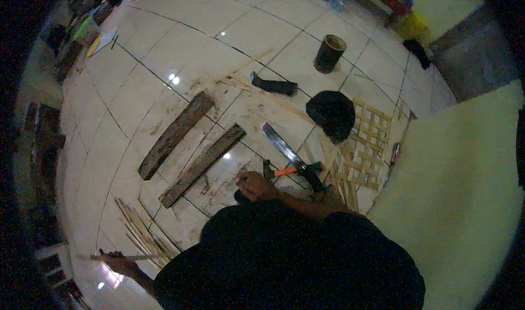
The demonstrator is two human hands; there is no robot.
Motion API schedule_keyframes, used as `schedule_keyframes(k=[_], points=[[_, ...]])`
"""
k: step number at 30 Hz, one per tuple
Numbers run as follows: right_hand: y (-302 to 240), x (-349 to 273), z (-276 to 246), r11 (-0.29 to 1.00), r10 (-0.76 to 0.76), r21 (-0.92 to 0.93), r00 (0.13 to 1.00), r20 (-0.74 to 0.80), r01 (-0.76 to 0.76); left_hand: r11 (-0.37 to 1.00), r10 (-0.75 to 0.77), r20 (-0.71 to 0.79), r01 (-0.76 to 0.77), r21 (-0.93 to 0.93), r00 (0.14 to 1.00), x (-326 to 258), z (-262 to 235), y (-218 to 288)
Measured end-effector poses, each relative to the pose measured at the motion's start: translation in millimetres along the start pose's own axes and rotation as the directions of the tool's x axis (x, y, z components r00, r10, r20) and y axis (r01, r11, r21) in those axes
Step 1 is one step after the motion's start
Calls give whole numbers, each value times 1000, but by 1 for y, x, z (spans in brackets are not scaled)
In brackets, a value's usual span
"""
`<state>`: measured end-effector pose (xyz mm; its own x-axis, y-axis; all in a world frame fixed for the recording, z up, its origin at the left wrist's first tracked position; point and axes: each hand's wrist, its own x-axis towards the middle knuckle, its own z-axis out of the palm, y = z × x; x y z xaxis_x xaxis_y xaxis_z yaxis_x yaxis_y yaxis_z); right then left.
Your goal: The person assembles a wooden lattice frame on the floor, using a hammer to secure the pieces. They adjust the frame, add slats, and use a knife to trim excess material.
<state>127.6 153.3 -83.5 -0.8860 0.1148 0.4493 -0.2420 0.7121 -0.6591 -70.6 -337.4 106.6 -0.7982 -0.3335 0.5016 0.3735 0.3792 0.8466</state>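
Observation:
My left hand (117, 262) is out at the lower left, its fingers closed round a thin pale strip (145, 257), which looks like split bamboo. Several similar strips (143, 228) lie in a loose bundle beside it. My right hand (254, 187) is in front of my body with curled fingers; a small dark shape shows just below it, and what it grips is too dim to make out. Near that hand lie a hammer (284, 172) with an orange handle and a machete (281, 144) with a dark handle, the two crossing. Two rough wooden beams (178, 137) (203, 166) rest ahead of my hands.
At the right are a woven lattice of flat strips (367, 146) and a black bundle (331, 113). Farther off lie a dark-handled tool (276, 85) and an upright bamboo tube (330, 54). A pale wall (448, 189) bounds the right; debris dusts the tiled floor (164, 53).

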Motion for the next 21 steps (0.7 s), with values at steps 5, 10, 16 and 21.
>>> schedule_keyframes(k=[5,10,16,21], points=[[-35,-8,-138,933,187,-289,976,-113,-212,951,134,54,-143,274,990,12,47,59],[-3,-79,-168,704,602,-426,796,-68,-569,979,172,77,-179,98,982,-46,166,61],[-8,-52,-170,715,691,-324,694,200,-619,965,17,59,-1,-263,998,-64,196,105],[-22,-54,-173,707,692,-217,722,18,-673,899,-192,-99,134,-418,976,-53,185,145]])
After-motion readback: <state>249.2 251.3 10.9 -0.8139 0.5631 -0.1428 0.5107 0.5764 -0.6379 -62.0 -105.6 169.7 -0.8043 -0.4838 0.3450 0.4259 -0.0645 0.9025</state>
